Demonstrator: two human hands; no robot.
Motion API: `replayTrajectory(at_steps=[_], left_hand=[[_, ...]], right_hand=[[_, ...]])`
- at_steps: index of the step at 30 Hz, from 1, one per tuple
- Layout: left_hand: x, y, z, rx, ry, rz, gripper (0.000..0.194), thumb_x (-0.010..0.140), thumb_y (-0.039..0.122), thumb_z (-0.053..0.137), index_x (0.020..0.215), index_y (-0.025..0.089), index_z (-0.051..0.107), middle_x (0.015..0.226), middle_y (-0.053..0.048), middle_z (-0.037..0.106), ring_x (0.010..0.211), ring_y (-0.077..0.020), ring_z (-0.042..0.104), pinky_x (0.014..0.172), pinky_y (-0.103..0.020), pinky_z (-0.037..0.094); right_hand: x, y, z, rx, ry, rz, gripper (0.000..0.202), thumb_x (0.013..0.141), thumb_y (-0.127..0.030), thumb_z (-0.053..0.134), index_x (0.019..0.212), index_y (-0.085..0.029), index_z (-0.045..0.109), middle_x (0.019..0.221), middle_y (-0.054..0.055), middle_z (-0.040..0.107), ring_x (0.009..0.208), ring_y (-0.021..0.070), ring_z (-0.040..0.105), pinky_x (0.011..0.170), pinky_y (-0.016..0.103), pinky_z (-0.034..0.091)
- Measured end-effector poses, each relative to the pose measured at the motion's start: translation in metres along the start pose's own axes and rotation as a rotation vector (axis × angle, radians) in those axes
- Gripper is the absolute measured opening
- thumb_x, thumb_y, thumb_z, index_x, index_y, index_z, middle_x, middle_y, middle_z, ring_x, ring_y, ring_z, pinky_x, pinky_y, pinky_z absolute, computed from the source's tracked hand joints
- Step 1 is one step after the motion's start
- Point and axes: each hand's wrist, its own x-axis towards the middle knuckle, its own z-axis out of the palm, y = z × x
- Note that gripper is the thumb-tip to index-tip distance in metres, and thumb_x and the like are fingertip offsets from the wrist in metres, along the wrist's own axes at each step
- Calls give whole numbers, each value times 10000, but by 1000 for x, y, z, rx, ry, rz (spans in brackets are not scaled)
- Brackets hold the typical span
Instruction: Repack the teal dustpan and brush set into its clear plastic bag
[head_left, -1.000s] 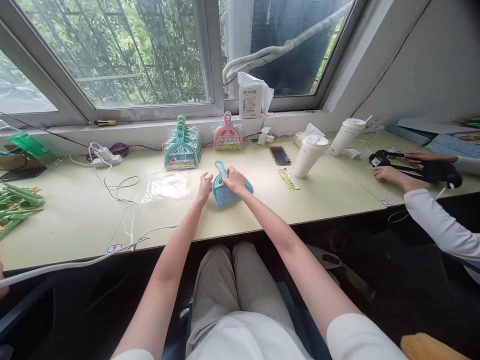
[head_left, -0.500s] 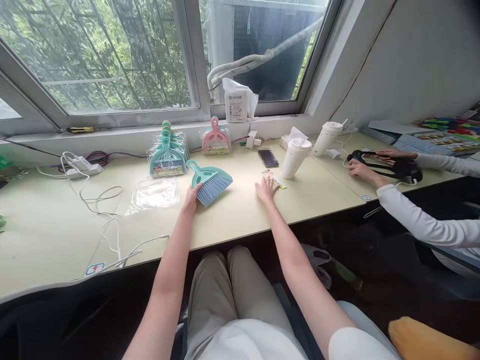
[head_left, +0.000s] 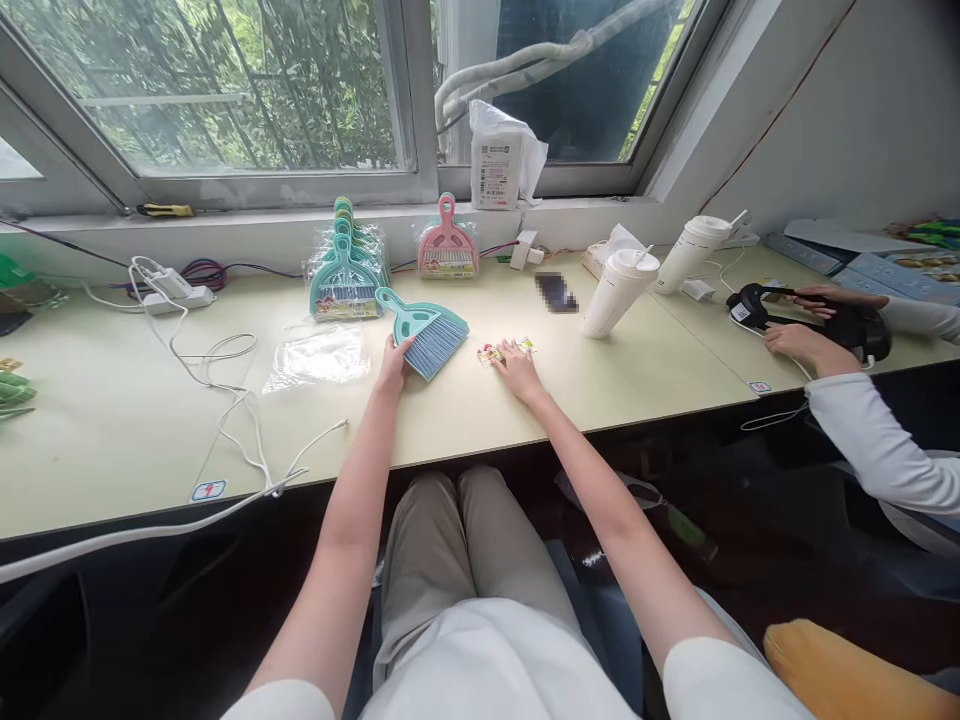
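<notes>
My left hand (head_left: 392, 368) is closed on the lower left edge of a teal dustpan (head_left: 409, 318) with a matching brush (head_left: 436, 345) nested in it, its blue-grey bristles facing up. The set lies tilted on the table, handle toward the window. To its right, my right hand (head_left: 519, 370) has its fingers on a small colourful printed card (head_left: 491, 354), low at the table surface. Part of the card is hidden under the fingers. A flattened clear plastic bag (head_left: 319, 355) lies left of the dustpan.
Several wrapped teal dustpan sets (head_left: 345, 280) and a pink one (head_left: 448, 245) stand by the window. Rightward are a blurred phone (head_left: 556, 292), white cups (head_left: 619, 292) and a co-worker's hands (head_left: 806, 345) with a black strapped device (head_left: 862, 330). White cables (head_left: 240, 400) cross the left side.
My right hand has moved left with the printed card, away from the cup and closer to the dustpan. My left hand keeps its hold. The camera view has shifted slightly.
</notes>
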Motion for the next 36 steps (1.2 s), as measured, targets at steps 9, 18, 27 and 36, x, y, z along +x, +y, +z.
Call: replayTrajectory(at_steps=[9,18,27,36], left_hand=[[-5,6,2,-215,12,-88,423,708,245,721,1085,234,529,1019,-32,633,858,-162,645,745,-295,559],[-9,13,-7,-338,27,-30,467,719,350,747,1111,208,536,1038,-50,666,872,-158,661,748,-275,545],[-1,10,-7,-262,-6,10,595,648,261,797,1174,212,523,1137,-71,641,947,-193,650,777,-294,545],[-8,13,-3,-229,-112,29,655,648,214,781,1236,213,492,1191,-81,619,1057,-232,619,903,-372,523]], right_hand=[[33,-46,-12,597,628,30,477,984,-383,233,1373,-189,431,1305,113,571,1182,205,553,1004,393,428],[44,-122,41,76,28,-424,557,979,-454,236,1491,-237,212,1560,65,201,1457,255,122,1103,663,-28],[48,-114,44,167,36,-339,541,974,-480,209,1488,-313,189,1579,13,114,1468,245,-1,1069,677,-103],[59,-103,48,1297,114,123,555,817,-445,578,1300,-204,450,1298,118,572,1202,233,543,1021,429,436]])
